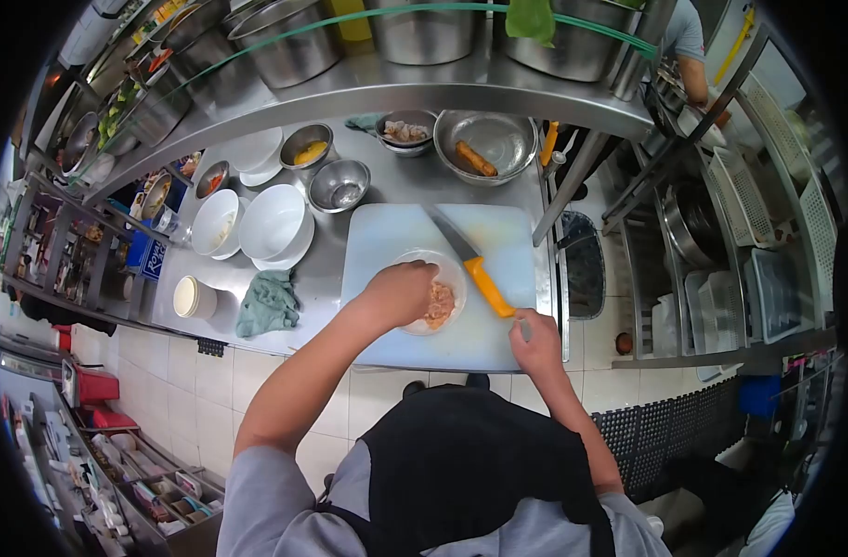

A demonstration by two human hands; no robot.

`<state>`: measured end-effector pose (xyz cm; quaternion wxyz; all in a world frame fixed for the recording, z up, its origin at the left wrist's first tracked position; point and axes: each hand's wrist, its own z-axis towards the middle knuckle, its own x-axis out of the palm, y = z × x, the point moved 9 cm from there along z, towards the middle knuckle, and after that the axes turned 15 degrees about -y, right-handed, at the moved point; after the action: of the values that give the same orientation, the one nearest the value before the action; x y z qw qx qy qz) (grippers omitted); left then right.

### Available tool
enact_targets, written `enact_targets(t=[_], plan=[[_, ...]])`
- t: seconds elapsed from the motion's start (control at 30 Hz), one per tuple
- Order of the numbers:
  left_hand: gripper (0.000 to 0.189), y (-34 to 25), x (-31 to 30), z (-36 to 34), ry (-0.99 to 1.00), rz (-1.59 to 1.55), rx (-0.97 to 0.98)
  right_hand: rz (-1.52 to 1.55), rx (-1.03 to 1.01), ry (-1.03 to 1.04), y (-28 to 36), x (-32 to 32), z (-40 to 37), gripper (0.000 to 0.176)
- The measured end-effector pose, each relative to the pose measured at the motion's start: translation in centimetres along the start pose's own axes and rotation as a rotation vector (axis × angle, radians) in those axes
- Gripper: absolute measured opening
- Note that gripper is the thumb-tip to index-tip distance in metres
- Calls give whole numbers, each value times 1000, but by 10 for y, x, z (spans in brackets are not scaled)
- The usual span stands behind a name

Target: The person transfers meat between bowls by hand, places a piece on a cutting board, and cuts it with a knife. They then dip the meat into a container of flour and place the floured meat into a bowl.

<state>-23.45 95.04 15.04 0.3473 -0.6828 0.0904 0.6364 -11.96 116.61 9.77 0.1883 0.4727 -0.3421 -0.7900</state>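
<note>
On a pale cutting board (378, 232) stands a round, whitish bowl (459, 271) with pinkish chopped food (437, 306) in it. My left hand (407, 290) reaches over the bowl's left side, fingers curled down at the food; the fingertips are hidden. A knife with a yellow handle (488, 286) lies slanted right of the bowl, blade pointing up and left. At the butt of its handle is my right hand (535, 343), fingers curled in. Whether those fingers touch the handle or hold something small is unclear.
White bowls (275, 223), metal bowls (339, 186), a green cloth (268, 304) and a white tub (194, 297) stand left. A large metal bowl (485, 147) holds an orange-brown item behind the board. Overhead runs a steel shelf (368, 93). Another person's arm (692, 79) shows at upper right.
</note>
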Motion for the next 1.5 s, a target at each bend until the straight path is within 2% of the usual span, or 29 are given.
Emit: enact_targets(t=[0.03, 0.07, 0.13, 0.27, 0.33, 0.37, 0.47, 0.53, 0.57, 0.63, 0.67, 0.7, 0.77, 0.83, 0.9, 0.93, 1.03, 1.07, 1.13, 1.17, 1.23, 1.37, 1.43, 1.47, 1.5], plan=[[44, 5, 16, 3, 77, 17, 6, -37, -28, -27, 1, 1, -5, 21], [44, 1, 21, 3, 71, 14, 7, -73, -59, -55, 1, 2, -8, 22], [35, -5, 33, 0, 107, 47, 1, -99, -98, -77, -5, 8, -14, 23], [30, -4, 33, 0, 226, 156, -51, -70, -173, -154, -6, 9, -23, 28], [32, -8, 29, 2, 141, 226, 112, -59, -169, -162, -6, 8, -24, 31], [32, -3, 32, 3, 137, 227, 113, -45, -166, -165, -2, 8, -22, 33], [29, 4, 32, 4, 141, 140, 89, -49, -223, -171, 15, 7, -11, 39], [33, 7, -1, 8, -4, 80, -49, -64, -193, -150, 19, 19, 2, 41], [33, 8, -1, 5, -2, 80, -47, -79, -164, -124, 18, 25, 4, 43], [31, -8, 0, -9, 10, -50, 137, -128, -168, -94, 17, 36, 4, 44], [24, -16, 0, -18, 77, -100, 177, -177, -174, -62, 17, 41, 5, 44], [24, -19, -5, -17, 74, -100, 173, -175, -177, -60, 17, 41, 6, 44], [20, -15, -19, -8, 17, -149, 46, -176, -217, -68, 20, 38, 3, 44], [20, -1, -7, 3, -48, -201, -8, -163, -221, -69, 20, 39, 2, 44], [19, 1, 22, 9, 117, -211, -42, -147, -242, -79, 21, 40, 6, 44], [18, 5, 43, 8, 146, -224, -66, -147, -244, -77, 19, 42, 5, 44], [16, 9, 54, 14, 166, -276, -40, -144, -251, -87, 20, 41, 6, 44], [16, 5, 49, 14, 176, -277, -37, -142, -255, -92, 21, 39, 3, 44], [16, 3, 16, 22, 47, -358, -122, -132, -249, -102, 21, 37, 4, 43], [16, 3, 23, 23, 51, -357, -120, -119, -254, -109, 22, 37, 4, 43], [18, 3, 68, 10, 379, -66, -49, -129, -248, -96, 23, 37, 2, 43], [22, -6, 41, 6, 307, -208, 2, -122, -253, -107, 23, 36, 4, 44], [26, -6, 12, 9, -69, -179, 70, -120, -250, -104, 22, 37, 3, 44], [26, -4, 18, 5, -70, -179, 67, -118, -257, -101, 22, 37, 4, 44], [28, -3, 29, 3, -33, -21, 115, -117, -260, -100, 22, 38, 4, 44]])
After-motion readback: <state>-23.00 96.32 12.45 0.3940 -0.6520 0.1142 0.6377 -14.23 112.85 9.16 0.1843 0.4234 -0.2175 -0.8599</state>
